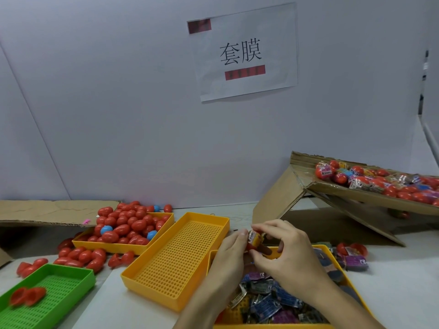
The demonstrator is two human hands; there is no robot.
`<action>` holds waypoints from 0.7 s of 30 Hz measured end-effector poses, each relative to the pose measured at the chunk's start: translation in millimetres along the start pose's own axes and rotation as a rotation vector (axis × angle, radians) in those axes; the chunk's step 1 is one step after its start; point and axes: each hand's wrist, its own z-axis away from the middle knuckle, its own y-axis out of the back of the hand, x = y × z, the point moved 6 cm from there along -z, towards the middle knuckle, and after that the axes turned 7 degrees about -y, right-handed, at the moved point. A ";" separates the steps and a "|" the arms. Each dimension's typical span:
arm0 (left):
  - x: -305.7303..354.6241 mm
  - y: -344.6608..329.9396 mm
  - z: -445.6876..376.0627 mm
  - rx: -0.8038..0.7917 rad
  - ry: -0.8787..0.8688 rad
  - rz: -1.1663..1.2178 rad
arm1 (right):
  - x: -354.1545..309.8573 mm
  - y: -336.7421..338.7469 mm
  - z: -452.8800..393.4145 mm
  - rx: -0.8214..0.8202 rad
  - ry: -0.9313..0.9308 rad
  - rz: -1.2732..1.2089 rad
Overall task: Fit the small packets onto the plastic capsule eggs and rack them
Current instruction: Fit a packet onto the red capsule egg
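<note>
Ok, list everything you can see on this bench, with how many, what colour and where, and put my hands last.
capsule eggs: many, red with a few blue, heaped in the far-left yellow tray and spilled around it
yellow tray: one, perforated, nothing in it, centre
packet tray: one, yellow, near right, under the hands
small packets: many, purple, blue and dark, in that tray
green tray: one, near left, holding red capsule halves
cardboard box: one, brown, tilted, far right, holding wrapped eggs
wall sign: one, white paper, black characters
wrapped egg: one, red, between both hands
left hand: grips the egg
right hand: pinches its wrapper
</note>
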 end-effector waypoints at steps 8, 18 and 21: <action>-4.5 -0.5 0.9 0.071 0.007 0.010 | 2.2 -1.6 -0.1 -0.007 -0.034 -0.016; 5.6 -1.6 2.8 0.101 0.002 -0.048 | 2.6 -3.5 -0.9 -0.025 -0.009 -0.047; 3.9 -5.6 5.9 0.098 0.081 0.138 | 0.8 -2.1 -1.2 -0.017 -0.006 -0.080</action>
